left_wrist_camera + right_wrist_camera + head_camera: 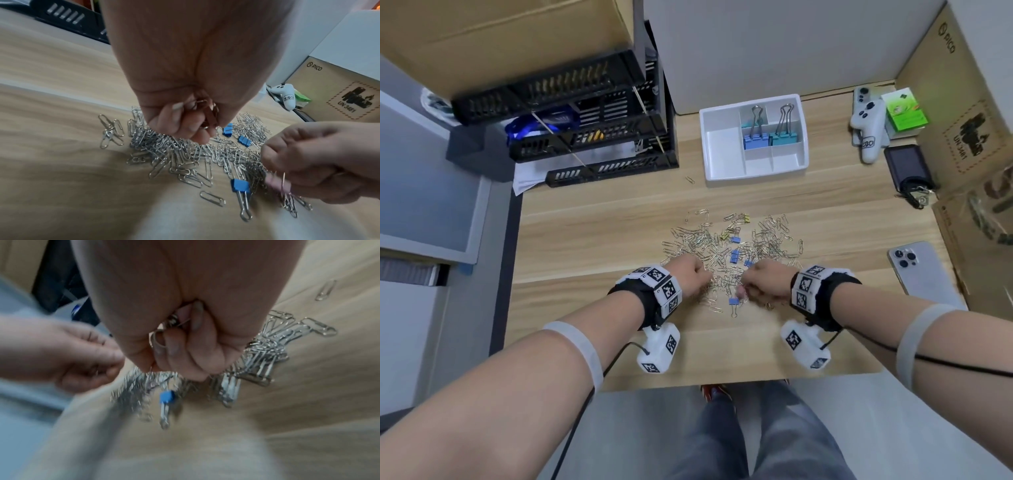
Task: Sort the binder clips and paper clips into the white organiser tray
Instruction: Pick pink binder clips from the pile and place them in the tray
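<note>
A heap of silver paper clips (726, 250) lies mid-table, with small blue binder clips (735, 255) and a few yellow ones (745, 218) mixed in. My left hand (693, 274) sits at the heap's near left, fingers curled round a bunch of paper clips (205, 113). At the near right my right hand (760, 284) also grips a bunch of paper clips (164, 331) in its fist. One blue binder clip (733, 303) lies between the hands. The white organiser tray (722, 154) stands farther back with two large binder clips (770, 137) in its upper compartments.
Black stacked trays (585, 130) stand at the back left. A white controller (868, 126), a green box (904, 109), a dark device (907, 166) and a phone (924, 274) lie along the right, beside a cardboard box (962, 137). A stray paper clip (690, 180) lies left of the tray.
</note>
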A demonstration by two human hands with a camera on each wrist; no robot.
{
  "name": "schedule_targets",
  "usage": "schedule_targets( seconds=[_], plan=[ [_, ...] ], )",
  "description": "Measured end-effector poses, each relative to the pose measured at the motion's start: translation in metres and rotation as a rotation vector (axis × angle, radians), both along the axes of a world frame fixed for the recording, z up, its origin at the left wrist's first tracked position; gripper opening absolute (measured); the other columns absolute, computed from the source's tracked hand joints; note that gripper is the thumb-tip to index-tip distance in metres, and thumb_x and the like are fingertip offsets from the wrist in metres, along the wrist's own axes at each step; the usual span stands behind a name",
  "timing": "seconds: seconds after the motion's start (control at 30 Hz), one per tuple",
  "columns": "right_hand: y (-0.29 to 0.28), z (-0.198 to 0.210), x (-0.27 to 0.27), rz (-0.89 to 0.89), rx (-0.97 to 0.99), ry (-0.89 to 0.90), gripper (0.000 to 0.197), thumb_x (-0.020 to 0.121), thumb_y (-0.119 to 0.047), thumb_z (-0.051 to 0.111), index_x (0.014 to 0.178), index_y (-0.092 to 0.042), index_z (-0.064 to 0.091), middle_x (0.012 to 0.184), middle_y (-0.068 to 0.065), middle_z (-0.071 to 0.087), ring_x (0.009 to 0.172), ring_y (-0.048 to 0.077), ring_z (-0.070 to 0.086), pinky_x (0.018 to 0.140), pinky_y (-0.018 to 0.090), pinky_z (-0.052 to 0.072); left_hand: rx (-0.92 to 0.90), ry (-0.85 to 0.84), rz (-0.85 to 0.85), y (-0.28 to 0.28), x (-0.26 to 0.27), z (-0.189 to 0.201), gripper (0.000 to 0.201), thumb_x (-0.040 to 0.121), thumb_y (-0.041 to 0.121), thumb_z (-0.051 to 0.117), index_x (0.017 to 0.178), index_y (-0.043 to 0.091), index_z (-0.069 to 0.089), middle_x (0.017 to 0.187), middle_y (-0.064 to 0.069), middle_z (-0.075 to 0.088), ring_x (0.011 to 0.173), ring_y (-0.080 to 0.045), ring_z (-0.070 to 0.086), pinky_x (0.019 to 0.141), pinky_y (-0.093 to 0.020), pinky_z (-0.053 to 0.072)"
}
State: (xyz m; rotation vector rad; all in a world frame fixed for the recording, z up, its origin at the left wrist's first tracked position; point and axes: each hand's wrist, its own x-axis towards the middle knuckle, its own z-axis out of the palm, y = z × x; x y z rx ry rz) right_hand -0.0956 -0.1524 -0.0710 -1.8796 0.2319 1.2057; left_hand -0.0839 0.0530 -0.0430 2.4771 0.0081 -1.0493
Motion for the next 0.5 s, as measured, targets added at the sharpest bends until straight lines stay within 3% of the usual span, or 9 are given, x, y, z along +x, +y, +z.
schedule_targets(
  seconds=[0.07,0.13,0.27,0.33,0.4,0.5],
  plan=[
    [-0.001,0.004,0.009,-0.245,0.112,0.216,0.023,0.087,-0.022,0.046,0.068,-0.011,0.049,0.051,0.002,0.045,0.034,0.012,0.029,0.034,0.014,0.023,-0.048,-0.008,0.022,-0.004,0.004,0.005,0.027,0.096,0.034,0.054,0.077,0.015,0.058,0.072,-0.005,0.056,0.060,-0.019,0.049,0.057,-0.026,0.043],
    [-0.002,0.007,0.018,-0.427,0.228,0.333,0.011,0.082,-0.016,0.045,0.073,-0.016,0.038,0.060,0.003,0.051,0.039,0.010,0.025,0.034,0.013,0.018,-0.088,-0.016,0.041,-0.009,0.008,0.010,0.028,0.094,0.034,0.057,0.073,0.016,0.058,0.071,-0.004,0.056,0.058,-0.018,0.047,0.055,-0.025,0.041],
    [-0.001,0.019,0.030,-0.572,0.317,0.394,0.010,0.086,-0.010,0.038,0.078,-0.014,0.035,0.077,0.016,0.065,0.034,0.007,0.027,0.031,0.012,0.015,-0.168,-0.043,0.097,-0.018,0.019,0.019,0.035,0.091,0.036,0.060,0.067,0.011,0.062,0.061,-0.001,0.056,0.054,-0.016,0.046,0.057,-0.025,0.040],
    [-0.001,0.021,0.034,-0.622,0.337,0.398,0.011,0.086,-0.008,0.037,0.079,-0.015,0.032,0.085,0.021,0.070,0.034,0.006,0.026,0.032,0.012,0.014,-0.195,-0.054,0.105,-0.023,0.024,0.025,0.037,0.093,0.037,0.058,0.068,0.010,0.062,0.058,0.001,0.057,0.047,-0.012,0.043,0.052,-0.021,0.037],
    [-0.003,0.019,0.037,-0.652,0.361,0.399,0.010,0.086,-0.008,0.039,0.081,-0.015,0.033,0.076,0.018,0.069,0.034,0.006,0.027,0.030,0.013,0.017,-0.222,-0.070,0.114,-0.031,0.028,0.029,0.035,0.093,0.036,0.057,0.066,0.013,0.057,0.054,0.001,0.051,0.043,-0.012,0.039,0.048,-0.021,0.033],
    [-0.005,0.020,0.040,-0.661,0.413,0.431,0.007,0.087,-0.010,0.040,0.081,-0.010,0.041,0.064,0.009,0.054,0.034,0.007,0.030,0.028,0.013,0.018,-0.234,-0.099,0.115,-0.043,0.032,0.034,0.031,0.093,0.033,0.057,0.068,0.014,0.057,0.052,0.005,0.049,0.043,-0.010,0.039,0.047,-0.021,0.032]
  ],
)
